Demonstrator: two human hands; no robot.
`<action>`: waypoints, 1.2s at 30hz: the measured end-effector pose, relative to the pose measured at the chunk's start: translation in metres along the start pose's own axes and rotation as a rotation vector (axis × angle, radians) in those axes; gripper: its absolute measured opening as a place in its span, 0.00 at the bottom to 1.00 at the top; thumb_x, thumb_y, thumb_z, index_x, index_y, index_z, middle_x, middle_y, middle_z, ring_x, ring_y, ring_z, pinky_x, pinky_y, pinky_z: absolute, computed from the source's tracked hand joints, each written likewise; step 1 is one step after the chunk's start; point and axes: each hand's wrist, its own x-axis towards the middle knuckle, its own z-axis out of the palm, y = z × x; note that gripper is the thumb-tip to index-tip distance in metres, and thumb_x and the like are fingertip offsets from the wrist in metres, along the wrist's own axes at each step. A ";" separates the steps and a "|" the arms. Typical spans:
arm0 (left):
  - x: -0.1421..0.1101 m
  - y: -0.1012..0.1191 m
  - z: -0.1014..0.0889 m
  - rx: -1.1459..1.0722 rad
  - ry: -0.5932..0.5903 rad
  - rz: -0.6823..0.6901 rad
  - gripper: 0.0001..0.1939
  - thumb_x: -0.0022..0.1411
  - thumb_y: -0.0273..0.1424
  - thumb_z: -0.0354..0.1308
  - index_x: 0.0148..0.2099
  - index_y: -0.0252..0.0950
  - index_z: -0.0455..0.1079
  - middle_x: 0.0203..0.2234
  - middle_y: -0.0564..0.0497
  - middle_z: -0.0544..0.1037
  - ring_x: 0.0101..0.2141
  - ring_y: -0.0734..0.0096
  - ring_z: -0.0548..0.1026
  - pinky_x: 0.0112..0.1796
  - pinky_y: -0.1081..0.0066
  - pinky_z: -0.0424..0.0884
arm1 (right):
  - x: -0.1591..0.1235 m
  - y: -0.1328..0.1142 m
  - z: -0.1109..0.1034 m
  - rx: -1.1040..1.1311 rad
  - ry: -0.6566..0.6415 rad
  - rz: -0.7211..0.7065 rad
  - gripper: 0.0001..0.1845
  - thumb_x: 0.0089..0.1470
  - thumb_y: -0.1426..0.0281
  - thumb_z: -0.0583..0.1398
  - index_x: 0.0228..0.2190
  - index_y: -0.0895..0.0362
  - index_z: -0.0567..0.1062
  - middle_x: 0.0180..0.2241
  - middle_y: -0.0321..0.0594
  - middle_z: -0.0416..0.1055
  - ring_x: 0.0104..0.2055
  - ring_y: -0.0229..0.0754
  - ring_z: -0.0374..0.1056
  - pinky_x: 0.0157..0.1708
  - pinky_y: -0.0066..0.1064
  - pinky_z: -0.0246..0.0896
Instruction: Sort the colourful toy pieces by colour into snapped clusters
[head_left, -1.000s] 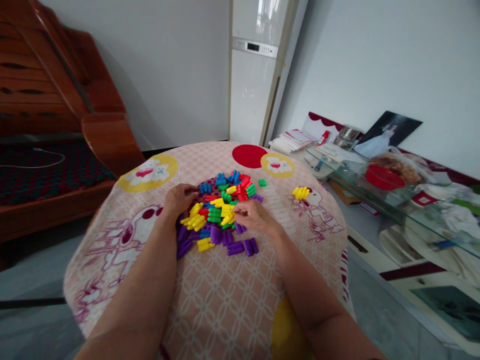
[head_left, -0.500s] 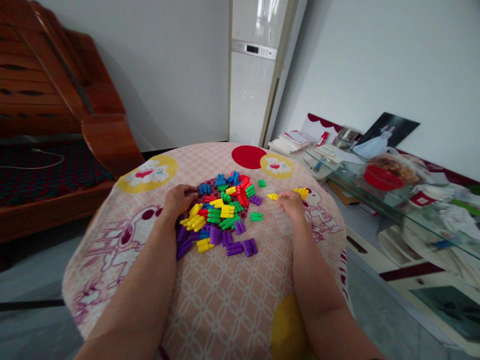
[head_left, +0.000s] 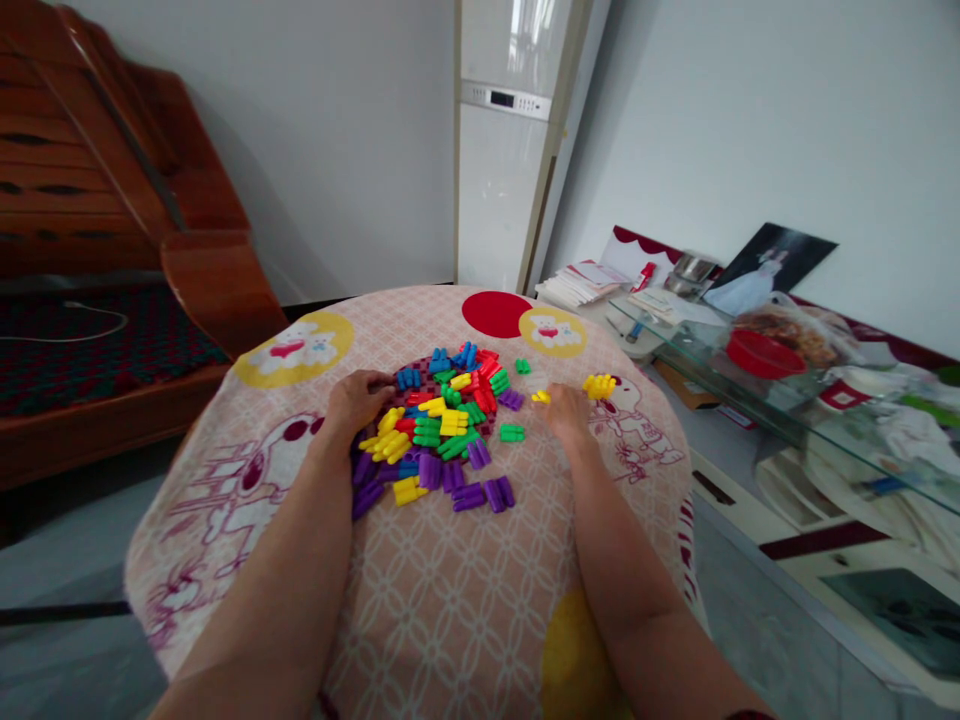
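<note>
A mixed pile of bullet-shaped plastic building blocks (head_left: 454,422) in yellow, green, red, blue and purple lies mid-table, partly over a dark red, holed surface. At its left edge rests my left hand (head_left: 361,398), fingers curled together beside a blue block (head_left: 409,378); what they grip, if anything, is hidden. My right hand (head_left: 568,410) pinches a yellow block (head_left: 541,397) to the right of the pile, just above or on the cloth. Behind that hand sits a joined cluster of yellow blocks (head_left: 600,386). Loose green blocks (head_left: 513,433) lie between the pile and my right hand.
A patterned cloth (head_left: 450,610) covers the round table. To the right stands a glass-topped cabinet (head_left: 787,400) with papers, a red bowl (head_left: 765,355) and bags. A wooden bench (head_left: 210,270) is at left, a tall white air conditioner (head_left: 501,190) behind.
My right hand has moved a little left with the yellow block, away from the yellow cluster, which now shows more fully. My left hand has stayed in place.
</note>
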 end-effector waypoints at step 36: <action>0.001 -0.002 0.001 0.001 0.010 0.015 0.20 0.58 0.36 0.57 0.50 0.39 0.80 0.44 0.47 0.84 0.43 0.59 0.80 0.44 0.68 0.73 | 0.020 0.119 0.022 0.457 0.443 0.503 0.19 0.44 0.68 0.59 0.37 0.61 0.82 0.34 0.49 0.79 0.37 0.48 0.73 0.39 0.33 0.64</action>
